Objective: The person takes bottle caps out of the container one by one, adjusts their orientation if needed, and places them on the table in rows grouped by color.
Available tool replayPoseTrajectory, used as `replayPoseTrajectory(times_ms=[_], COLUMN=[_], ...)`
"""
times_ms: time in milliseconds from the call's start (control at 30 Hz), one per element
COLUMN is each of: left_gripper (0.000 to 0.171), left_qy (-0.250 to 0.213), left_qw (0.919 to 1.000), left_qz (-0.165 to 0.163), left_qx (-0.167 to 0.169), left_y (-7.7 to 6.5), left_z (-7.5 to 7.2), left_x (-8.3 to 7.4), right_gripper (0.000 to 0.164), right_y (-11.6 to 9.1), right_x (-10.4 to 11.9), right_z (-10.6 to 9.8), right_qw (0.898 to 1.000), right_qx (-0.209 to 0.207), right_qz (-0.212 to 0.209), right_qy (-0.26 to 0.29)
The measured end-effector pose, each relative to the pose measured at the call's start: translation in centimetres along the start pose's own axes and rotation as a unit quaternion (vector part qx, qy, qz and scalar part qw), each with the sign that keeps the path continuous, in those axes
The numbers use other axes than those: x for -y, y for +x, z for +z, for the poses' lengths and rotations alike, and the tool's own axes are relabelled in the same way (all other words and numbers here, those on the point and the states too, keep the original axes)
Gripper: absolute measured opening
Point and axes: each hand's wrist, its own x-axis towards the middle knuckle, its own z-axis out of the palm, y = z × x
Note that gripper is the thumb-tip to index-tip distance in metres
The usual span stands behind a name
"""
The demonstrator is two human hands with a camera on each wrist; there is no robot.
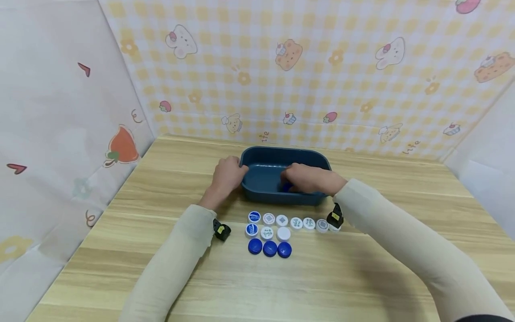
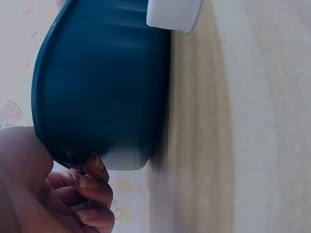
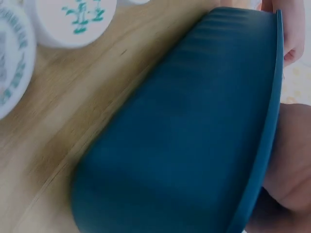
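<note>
A dark blue plastic basin (image 1: 265, 197) stands near the back of the table. My left hand (image 1: 228, 173) grips its left rim, the thumb over the edge and the fingers curled outside, as the left wrist view shows. Reaching over the front rim, my right hand (image 1: 302, 177) is inside the basin with bent fingers around a blue bottle cap (image 1: 287, 187), mostly covered by the hand. In the right wrist view the basin wall hides those fingertips. In front of the basin lie rows of white printed bottle caps (image 1: 282, 220) and a row of three blue bottle caps (image 1: 270, 248).
The wood-grain table (image 1: 322, 281) carries the cap rows just ahead of the basin. One white cap (image 1: 335, 227) at the right end lies partly under the right wrist camera. A yellow checked backdrop (image 1: 249, 89) rises behind the table's back edge.
</note>
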Motion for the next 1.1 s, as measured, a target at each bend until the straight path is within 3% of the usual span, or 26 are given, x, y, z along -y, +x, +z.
replayPoseTrajectory(times_ms=[300,533,633,800,1100], left_gripper=[0.025,0.025,0.025,0.024,0.024], left_qy=[0.001,0.003,0.008,0.009,0.002], left_qw=[0.9999,0.9999,0.9999,0.9999,0.9999], left_qz=[-0.007,-0.006,-0.008,-0.005,-0.01], left_qx=[0.009,0.01,0.007,0.01,0.006], left_y=[0.0,-0.1,-0.1,-0.1,-0.2], left_z=[0.0,-0.1,-0.2,-0.3,-0.1], left_x=[-0.1,-0.2,-0.2,-0.3,-0.3], right_gripper=[0.025,0.023,0.023,0.026,0.027], right_y=[-3.2,-7.2,-8.3,-9.6,-10.8], right_x=[0.7,3.0,4.4,6.2,7.5], right_z=[-2.3,-1.7,-0.7,1.3,4.2], right_qw=[0.994,0.979,0.976,0.985,0.989], right_qx=[-0.106,-0.171,-0.171,-0.135,-0.098], right_qz=[0.009,-0.078,-0.095,-0.077,-0.097], right_qy=[-0.035,-0.081,-0.091,-0.081,-0.054])
